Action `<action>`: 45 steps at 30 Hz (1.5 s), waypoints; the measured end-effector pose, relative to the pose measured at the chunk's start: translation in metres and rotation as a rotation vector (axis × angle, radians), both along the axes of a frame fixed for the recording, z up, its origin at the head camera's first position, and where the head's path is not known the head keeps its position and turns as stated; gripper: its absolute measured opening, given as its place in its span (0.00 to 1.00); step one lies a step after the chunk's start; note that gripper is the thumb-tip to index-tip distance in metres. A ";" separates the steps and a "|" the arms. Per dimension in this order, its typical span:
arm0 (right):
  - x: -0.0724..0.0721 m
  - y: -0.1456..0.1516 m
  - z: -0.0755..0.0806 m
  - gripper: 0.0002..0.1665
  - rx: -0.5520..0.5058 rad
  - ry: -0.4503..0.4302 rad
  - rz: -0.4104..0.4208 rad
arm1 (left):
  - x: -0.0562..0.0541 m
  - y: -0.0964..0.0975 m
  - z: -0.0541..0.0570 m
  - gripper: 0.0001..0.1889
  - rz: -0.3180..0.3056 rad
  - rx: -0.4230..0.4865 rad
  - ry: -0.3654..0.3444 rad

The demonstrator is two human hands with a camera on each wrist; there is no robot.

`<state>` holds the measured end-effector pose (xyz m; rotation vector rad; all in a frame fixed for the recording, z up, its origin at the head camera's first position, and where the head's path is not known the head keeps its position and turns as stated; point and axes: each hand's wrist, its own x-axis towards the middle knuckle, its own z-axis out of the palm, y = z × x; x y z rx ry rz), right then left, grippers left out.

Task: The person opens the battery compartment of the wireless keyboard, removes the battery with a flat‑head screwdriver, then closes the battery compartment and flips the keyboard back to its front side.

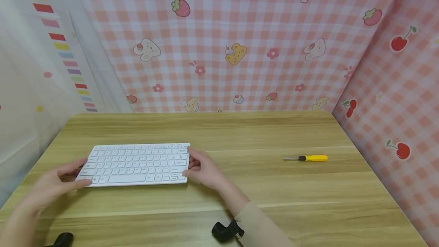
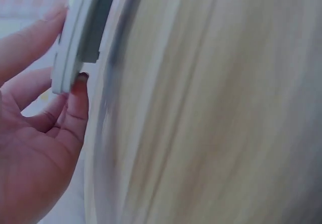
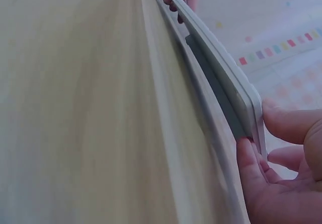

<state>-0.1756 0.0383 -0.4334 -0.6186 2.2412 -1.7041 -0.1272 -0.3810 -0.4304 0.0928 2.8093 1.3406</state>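
Observation:
A white keyboard (image 1: 137,164) is held between both hands over the left part of the table, its keys facing up. At its left end, my left hand (image 1: 55,182) grips the edge, thumb on top near the front corner. My right hand (image 1: 205,169) pinches the right end, with the thumb on the keys' side. In the left wrist view, fingers (image 2: 75,108) reach under the keyboard's edge (image 2: 70,48). The right wrist view shows the keyboard (image 3: 226,68) raised off the table, with a finger beneath it.
A screwdriver (image 1: 315,158) with a yellow handle lies on the right side of the wooden table (image 1: 260,132). Checked cloth (image 1: 212,29) hangs behind the table and along its right side. Black wrist mounts (image 1: 224,231) show near the front.

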 end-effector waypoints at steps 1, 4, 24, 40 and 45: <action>-0.001 0.005 0.000 0.46 0.001 0.004 0.003 | -0.001 0.004 0.002 0.39 -0.005 0.005 0.003; -0.003 0.019 0.001 0.45 0.016 0.014 0.005 | -0.002 0.016 0.006 0.37 -0.024 0.043 0.018; -0.004 0.139 0.004 0.43 0.111 0.039 0.011 | -0.015 0.117 0.015 0.39 -0.207 0.197 0.055; 0.003 0.196 0.006 0.42 0.141 0.069 -0.002 | -0.026 0.164 0.009 0.42 -0.312 0.242 -0.019; 0.002 0.202 0.005 0.43 0.161 0.051 0.010 | -0.028 0.172 0.009 0.43 -0.335 0.211 -0.026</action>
